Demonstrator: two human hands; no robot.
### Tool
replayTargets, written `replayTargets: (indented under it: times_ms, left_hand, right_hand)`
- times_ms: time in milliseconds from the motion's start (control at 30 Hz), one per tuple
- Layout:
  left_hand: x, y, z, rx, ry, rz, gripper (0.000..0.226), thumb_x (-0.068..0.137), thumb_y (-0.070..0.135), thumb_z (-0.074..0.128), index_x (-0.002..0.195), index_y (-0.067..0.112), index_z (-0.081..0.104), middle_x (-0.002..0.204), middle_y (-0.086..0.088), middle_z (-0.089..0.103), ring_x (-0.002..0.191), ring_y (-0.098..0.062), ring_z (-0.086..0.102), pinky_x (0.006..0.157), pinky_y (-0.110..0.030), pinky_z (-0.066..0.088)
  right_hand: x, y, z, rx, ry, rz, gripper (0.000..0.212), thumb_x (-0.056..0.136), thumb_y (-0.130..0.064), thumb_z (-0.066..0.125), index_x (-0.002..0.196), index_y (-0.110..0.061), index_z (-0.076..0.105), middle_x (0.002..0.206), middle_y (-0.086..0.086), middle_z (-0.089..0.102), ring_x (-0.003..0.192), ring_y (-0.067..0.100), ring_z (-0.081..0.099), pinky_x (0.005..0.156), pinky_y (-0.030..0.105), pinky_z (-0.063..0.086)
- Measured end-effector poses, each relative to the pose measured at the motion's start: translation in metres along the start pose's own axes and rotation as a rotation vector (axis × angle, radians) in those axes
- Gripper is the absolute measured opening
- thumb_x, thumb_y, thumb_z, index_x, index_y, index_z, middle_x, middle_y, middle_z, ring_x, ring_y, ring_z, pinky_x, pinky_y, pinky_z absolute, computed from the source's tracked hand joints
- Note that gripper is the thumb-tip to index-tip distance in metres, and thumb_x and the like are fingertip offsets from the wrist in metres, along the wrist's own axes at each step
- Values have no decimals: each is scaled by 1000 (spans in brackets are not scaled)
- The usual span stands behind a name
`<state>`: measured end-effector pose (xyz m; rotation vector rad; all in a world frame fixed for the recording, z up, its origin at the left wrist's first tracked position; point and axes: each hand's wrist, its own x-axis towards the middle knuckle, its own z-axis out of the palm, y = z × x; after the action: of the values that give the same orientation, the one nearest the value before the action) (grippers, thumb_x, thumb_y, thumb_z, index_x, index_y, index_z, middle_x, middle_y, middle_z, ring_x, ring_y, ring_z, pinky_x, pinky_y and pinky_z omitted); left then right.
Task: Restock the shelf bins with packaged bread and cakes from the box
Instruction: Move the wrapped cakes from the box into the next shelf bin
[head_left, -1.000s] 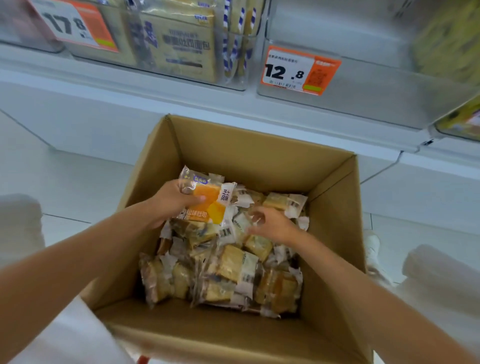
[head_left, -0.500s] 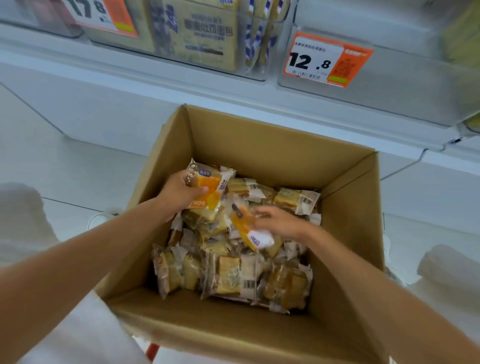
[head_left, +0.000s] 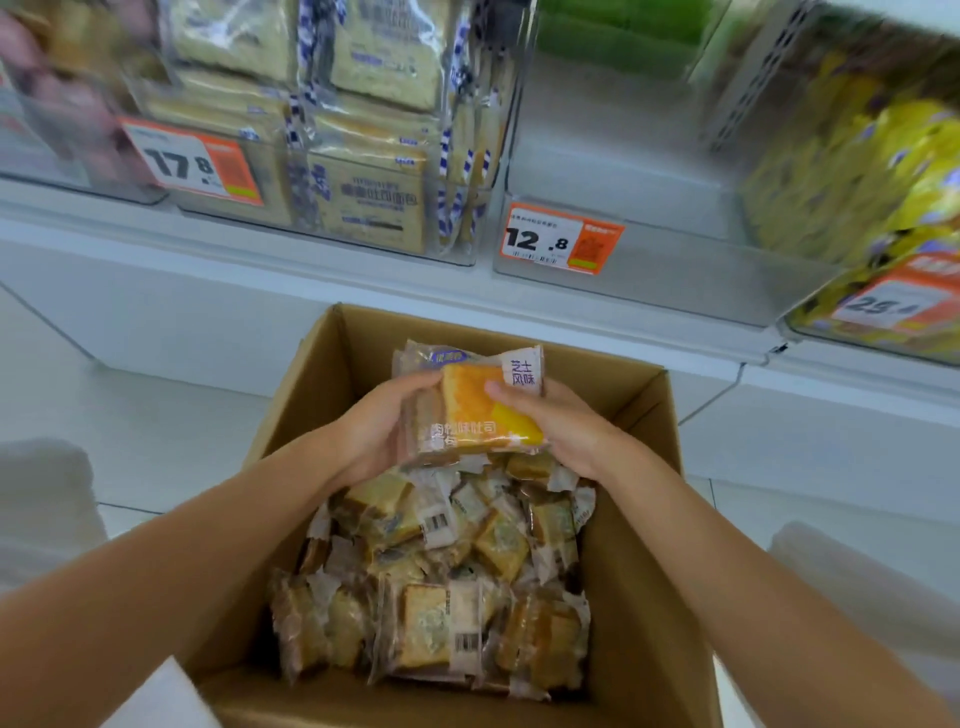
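Head view: left hand (head_left: 371, 434) and right hand (head_left: 558, 423) both clasped round stacked bread packets (head_left: 470, 402).

17.8 on left price tag (head_left: 189, 162); 12.8 on middle price tag (head_left: 561, 239); right price tag (head_left: 894, 305) blurred, begins 29; 芝士风味 on white corner of bread packet (head_left: 475, 410).

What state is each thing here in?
Brown cardboard box: open, partly filled with wrapped cakes.
Orange-printed plastic bread packets: held above box.
Left hand: grips the packets.
Right hand: grips the packets.
Clear plastic bin tagged 12.8: no packets visible.
Clear plastic bin tagged 17.8: stocked with bagged toast.
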<state>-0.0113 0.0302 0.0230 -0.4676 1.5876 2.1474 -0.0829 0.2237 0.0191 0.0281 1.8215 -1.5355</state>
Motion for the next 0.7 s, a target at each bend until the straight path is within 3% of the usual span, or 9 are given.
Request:
replayTargets:
  times_ms: [133, 200, 267, 367, 433, 533, 633, 700]
  left_hand:
    - [-5, 40, 27, 262, 167, 220, 52, 93, 53, 53, 107, 4, 62, 104, -16, 71, 100, -28, 68, 103, -50, 46]
    - [-5, 64, 41, 301, 200, 318, 37, 96, 45, 55, 106, 9, 58, 97, -16, 70, 89, -15, 71, 93, -30, 54]
    - [-6, 98, 56, 399, 181, 408, 29, 98, 43, 51, 103, 15, 59, 84, 1, 66, 67, 2, 65, 69, -12, 50]
    - [3, 153, 70, 513, 292, 611, 32, 98, 50, 45, 82, 23, 53, 73, 10, 52, 63, -4, 54, 67, -20, 45]
    - [24, 189, 69, 499, 422, 712, 32, 96, 51, 50, 94, 21, 58, 82, 9, 54, 80, -22, 59, 80, -38, 49]
    - [58, 225, 60, 731, 518, 722, 50, 92, 49, 58, 131, 17, 52, 103, 4, 56, 98, -17, 56, 88, -31, 44]
    - [90, 237, 52, 910, 499, 704, 62, 88, 40, 67, 141, 18, 43, 107, -1, 57, 96, -15, 56, 82, -28, 43]
    - [107, 238, 48, 918, 468, 721, 58, 88, 31, 69, 141, 24, 46, 115, -2, 55, 98, -14, 54, 79, -25, 41]
  right_hand:
    - [-25, -30, -2, 83, 59, -126, 67, 59, -37, 83, 118, -14, 63, 104, 5, 75, 99, 22, 71, 97, 44, 52]
    - [-39, -58, -12, 110, 12, -179, 64, 63, -30, 82, 122, -16, 61, 106, 5, 74, 98, 22, 71, 89, 42, 56]
    - [-48, -89, -28, 146, 20, -257, 57, 66, -19, 78, 120, -13, 62, 102, 6, 75, 90, 21, 73, 74, 36, 60]
    - [-52, -138, -57, 239, 140, -322, 47, 71, -10, 75, 116, -5, 63, 93, 8, 75, 77, 18, 73, 62, 31, 60]
    - [-45, -168, -81, 292, 208, -345, 42, 74, -12, 74, 114, -7, 63, 93, 7, 74, 70, 14, 73, 54, 26, 58]
    - [-17, -202, -116, 305, 261, -375, 47, 70, -19, 77, 114, -11, 64, 100, 6, 74, 74, 14, 73, 55, 25, 57]
    - [34, -226, -138, 243, 343, -377, 37, 75, -17, 80, 109, -13, 64, 93, 5, 75, 71, 15, 73, 56, 28, 59]
    - [75, -233, -147, 146, 336, -390, 28, 78, -15, 78, 103, -13, 65, 87, 2, 75, 69, 10, 72, 63, 27, 61]
